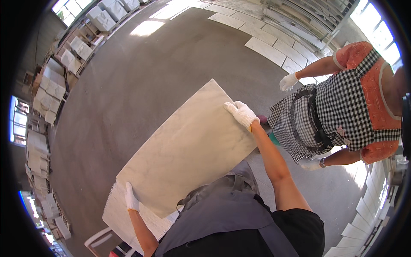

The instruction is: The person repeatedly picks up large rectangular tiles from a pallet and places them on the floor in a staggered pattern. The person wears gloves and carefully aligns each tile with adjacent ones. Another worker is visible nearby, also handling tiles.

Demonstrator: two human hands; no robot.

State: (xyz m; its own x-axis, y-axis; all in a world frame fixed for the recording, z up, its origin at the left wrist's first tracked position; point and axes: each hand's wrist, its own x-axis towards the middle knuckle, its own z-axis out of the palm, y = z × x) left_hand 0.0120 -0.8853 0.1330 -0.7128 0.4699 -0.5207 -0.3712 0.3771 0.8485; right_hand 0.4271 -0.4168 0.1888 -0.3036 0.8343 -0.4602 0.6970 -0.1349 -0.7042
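A large rectangular white marble tile [188,145] with faint grey veins is tilted across the front of my body. My right hand [242,115], in a white work glove, grips its far right edge, with fingers lying over the face near the corner. At the lower left edge my left hand [131,198], also gloved, holds the tile, part of its fingers hidden behind the edge. Below the left end of the tile sits a stack of white tiles [113,210], their edges showing in a fan of thin layers.
A co-worker in a checkered apron [342,103] and white gloves stands close on my right. Pale tiles [261,34] lie in rows on the grey floor [128,81] ahead. Pallets of stacked tiles [49,92] line the left; more tiles [364,214] lean at the lower right.
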